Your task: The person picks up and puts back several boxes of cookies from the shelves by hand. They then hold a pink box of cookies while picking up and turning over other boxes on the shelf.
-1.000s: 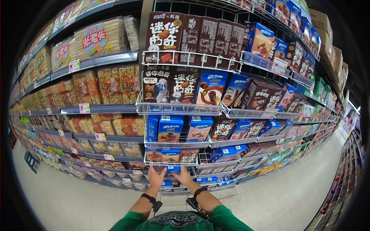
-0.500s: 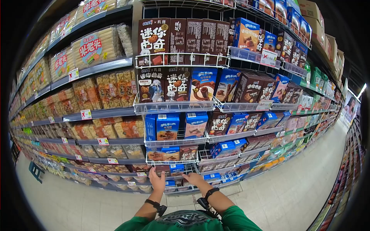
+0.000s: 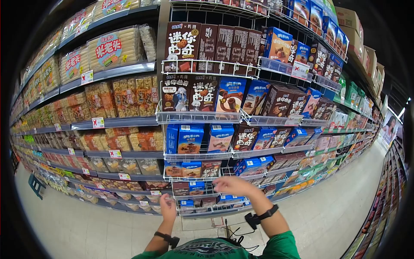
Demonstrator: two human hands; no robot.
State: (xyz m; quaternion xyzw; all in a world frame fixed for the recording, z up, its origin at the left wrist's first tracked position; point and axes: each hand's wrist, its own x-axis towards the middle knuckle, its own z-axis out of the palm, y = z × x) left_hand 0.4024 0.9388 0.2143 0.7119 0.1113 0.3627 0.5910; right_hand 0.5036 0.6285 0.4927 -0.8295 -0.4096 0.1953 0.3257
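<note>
My left hand (image 3: 167,207) is just in front of the lower left end of the wire rack, its fingers loosely bent and nothing in them. Beside it, on a low wire shelf, sit a brown cookie box (image 3: 180,188) and a blue box (image 3: 196,187). My right hand (image 3: 233,185) is held higher, palm down, its fingers pointing left in front of a wire shelf. I see nothing in its grasp. Above the hands, a small blue box (image 3: 191,168) and a brown box (image 3: 211,168) stand on the shelf.
Brown and blue snack boxes fill the white wire rack (image 3: 198,117). Bagged snacks (image 3: 113,48) line the shelves at left. A small dark green stool (image 3: 36,186) stands on the pale tiled floor (image 3: 108,228). Another shelf row (image 3: 384,203) runs along the right. Cartons (image 3: 350,19) sit on top.
Both hands have moved away from the brown and blue boxes on the low shelf. The left has dropped back and left; the right has risen and shifted right. The view has shifted slightly.
</note>
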